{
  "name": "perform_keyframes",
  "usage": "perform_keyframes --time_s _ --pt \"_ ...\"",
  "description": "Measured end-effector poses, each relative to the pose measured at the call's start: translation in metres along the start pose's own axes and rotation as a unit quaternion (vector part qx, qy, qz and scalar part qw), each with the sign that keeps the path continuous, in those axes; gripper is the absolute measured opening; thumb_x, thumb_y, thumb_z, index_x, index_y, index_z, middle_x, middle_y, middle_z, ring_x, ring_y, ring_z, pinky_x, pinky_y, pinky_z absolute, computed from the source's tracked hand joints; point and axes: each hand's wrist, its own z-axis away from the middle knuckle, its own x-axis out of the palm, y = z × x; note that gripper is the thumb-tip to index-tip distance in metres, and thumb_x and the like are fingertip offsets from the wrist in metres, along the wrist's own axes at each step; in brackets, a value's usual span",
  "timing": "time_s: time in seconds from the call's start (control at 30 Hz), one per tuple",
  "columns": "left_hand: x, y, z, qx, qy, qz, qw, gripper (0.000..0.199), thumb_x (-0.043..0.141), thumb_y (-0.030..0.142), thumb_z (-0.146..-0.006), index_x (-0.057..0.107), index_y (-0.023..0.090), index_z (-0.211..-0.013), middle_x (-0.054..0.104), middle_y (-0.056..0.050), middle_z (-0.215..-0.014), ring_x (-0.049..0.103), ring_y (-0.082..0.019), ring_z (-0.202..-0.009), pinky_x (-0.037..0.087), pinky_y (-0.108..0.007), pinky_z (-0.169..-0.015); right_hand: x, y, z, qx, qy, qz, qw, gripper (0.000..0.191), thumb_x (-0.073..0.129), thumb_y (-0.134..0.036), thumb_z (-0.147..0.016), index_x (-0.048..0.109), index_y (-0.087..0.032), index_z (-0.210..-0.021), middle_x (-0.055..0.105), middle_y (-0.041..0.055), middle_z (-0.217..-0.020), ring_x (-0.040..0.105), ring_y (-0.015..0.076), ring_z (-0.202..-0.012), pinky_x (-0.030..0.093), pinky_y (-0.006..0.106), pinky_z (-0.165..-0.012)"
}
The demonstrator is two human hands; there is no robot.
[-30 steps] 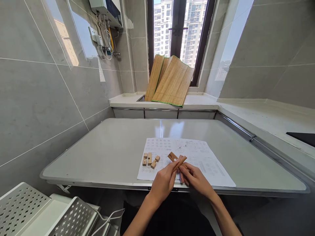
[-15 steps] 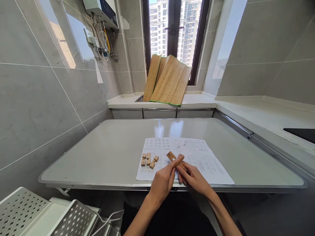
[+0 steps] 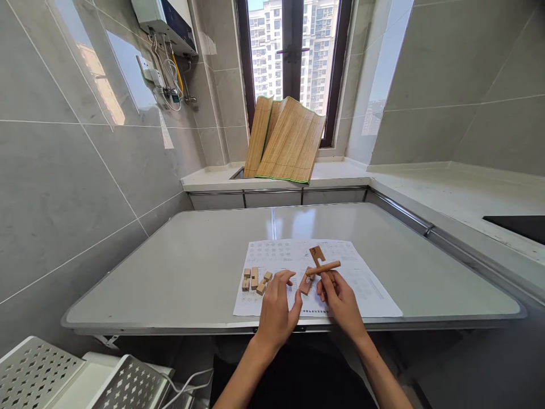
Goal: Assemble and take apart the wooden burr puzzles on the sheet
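Note:
Fingers parted and holding nothing, my left hand [image 3: 279,307] hovers over the paper sheet's [image 3: 366,292] near edge. My right hand [image 3: 338,292] pinches several flat wooden pieces that cross each other: a notched one with a dark mark [image 3: 317,254] points up and away, a narrow one [image 3: 324,268] lies across it, and a reddish piece [image 3: 305,285] angles down to the left. How these pieces join is partly hidden by the fingers. Left of my left hand, small notched wooden blocks [image 3: 254,278] lie on the printed sheet.
The sheet lies on a large pale table [image 3: 179,267]. Behind it are a white counter [image 3: 336,170] and a bamboo mat [image 3: 292,139] leaning at the window. A white perforated rack [image 3: 36,372] and a cable [image 3: 189,383] are at lower left.
My left hand has let go of the wooden pieces and moved left, its fingers spreading. The pieces in my right hand have turned and shifted right. The whole view has shifted slightly.

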Motion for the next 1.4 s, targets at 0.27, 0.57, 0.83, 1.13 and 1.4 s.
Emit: perform_keyframes --time_s 0.27,0.57,0.83,1.13,1.4 --pt "0.030 -0.003 -0.030 -0.078 -0.120 -0.172 0.975 0.029 0.063 0.040 -0.093 0.063 0.012 -0.100 0.061 -0.015 -0.104 0.057 -0.032 -0.100 0.049 -0.048 -0.087 0.004 0.005 0.002 0.001 0.056 0.047 0.997 0.044 0.043 -0.064 -0.100 0.058 -0.024 -0.089 0.061 0.0021 -0.071 0.055 0.0201 -0.062 0.045 0.032 -0.065" --pt "0.010 -0.012 -0.048 -0.100 -0.138 -0.194 0.966 0.020 0.048 0.030 -0.102 0.063 0.018 -0.094 0.066 -0.011 -0.095 0.062 -0.028 -0.089 0.047 -0.038 -0.076 0.004 0.003 0.001 -0.003 0.053 0.073 0.996 0.043 0.039 -0.062 -0.102 0.056 -0.025 -0.089 0.061 0.0015 -0.069 0.054 0.0193 -0.060 0.044 0.031 -0.062" --pt "-0.017 0.020 -0.053 -0.134 -0.106 0.107 0.979 0.045 0.028 0.048 -0.107 0.052 0.021 -0.080 0.060 0.001 -0.070 0.056 -0.016 -0.064 0.039 -0.027 -0.063 0.007 0.007 0.001 -0.046 0.029 0.141 0.988 0.038 0.039 -0.053 -0.104 0.060 -0.022 -0.098 0.066 0.0020 -0.072 0.059 0.0189 -0.060 0.045 0.029 -0.063" --pt "0.001 0.038 -0.051 -0.162 -0.115 0.184 0.963 0.045 0.033 0.049 -0.105 0.048 0.021 -0.074 0.050 0.003 -0.065 0.045 -0.014 -0.060 0.033 -0.026 -0.060 0.014 0.004 0.005 -0.089 0.013 0.180 0.979 0.029 0.040 -0.042 -0.105 0.060 -0.022 -0.097 0.071 0.0032 -0.078 0.063 0.0204 -0.063 0.042 0.028 -0.060" --pt "0.006 0.035 -0.053 -0.195 -0.110 0.158 0.962 0.048 0.034 0.050 -0.104 0.048 0.020 -0.069 0.050 0.002 -0.063 0.044 -0.014 -0.060 0.030 -0.027 -0.060 0.014 0.008 0.005 -0.131 0.023 0.217 0.967 0.028 0.038 -0.035 -0.106 0.061 -0.020 -0.096 0.070 0.0049 -0.078 0.065 0.0209 -0.066 0.042 0.028 -0.060"
